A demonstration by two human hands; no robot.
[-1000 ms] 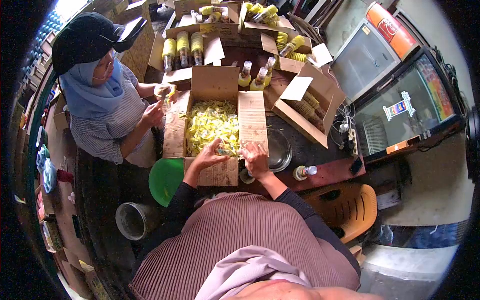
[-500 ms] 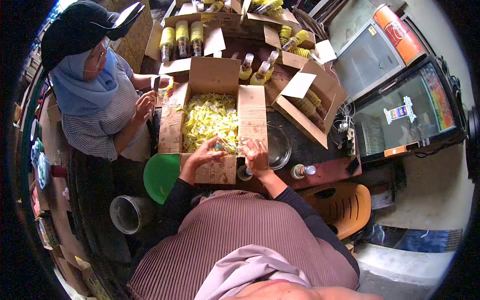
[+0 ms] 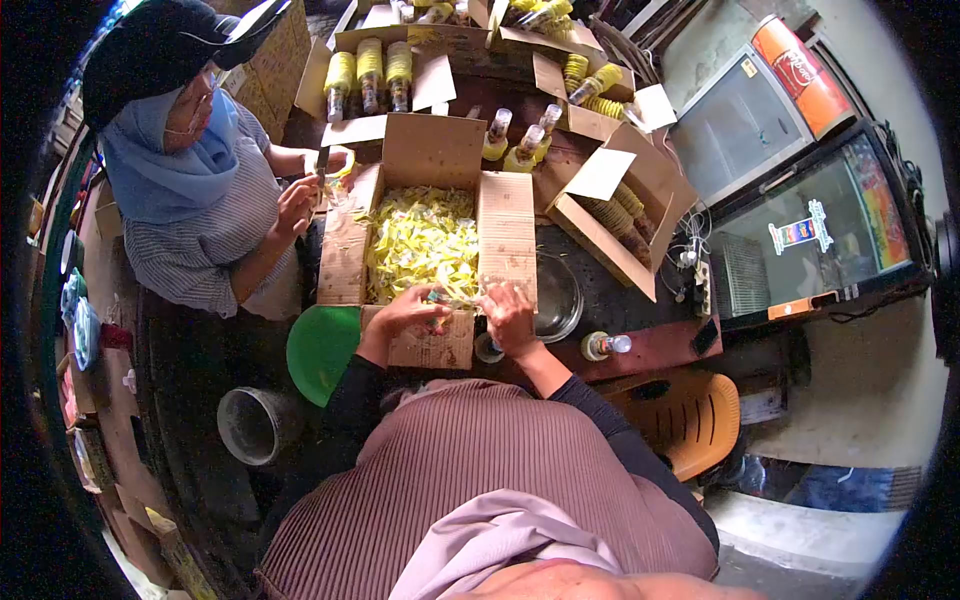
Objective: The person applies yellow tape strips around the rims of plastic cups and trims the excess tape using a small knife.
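Observation:
Over the front flap of an open cardboard box [image 3: 508, 225], my left hand [image 3: 402, 314] is closed around a small clear plastic cup [image 3: 440, 324] with coloured print. Close by on the right, my right hand [image 3: 511, 318] is pinched at the cup's near side; what its fingertips hold is too small to make out. The box is filled with yellow and whitish plastic scraps [image 3: 425, 240], just beyond both hands. A green round basin [image 3: 320, 352] is left of the box flap.
At left, a co-worker [image 3: 205, 190] holds a cup and a dark-bladed tool. Further boxes [image 3: 620, 205] and upright cup stacks [image 3: 370, 75] occupy the table. A clear bowl [image 3: 560, 295] and a cup stack [image 3: 606, 345] lie right. An orange chair [image 3: 690, 425] and grey bucket [image 3: 250, 425] flank me.
My left hand has turned the cup slightly, so more of its print shows. My right hand stays beside it. The co-worker's hands have shifted a little around their cup.

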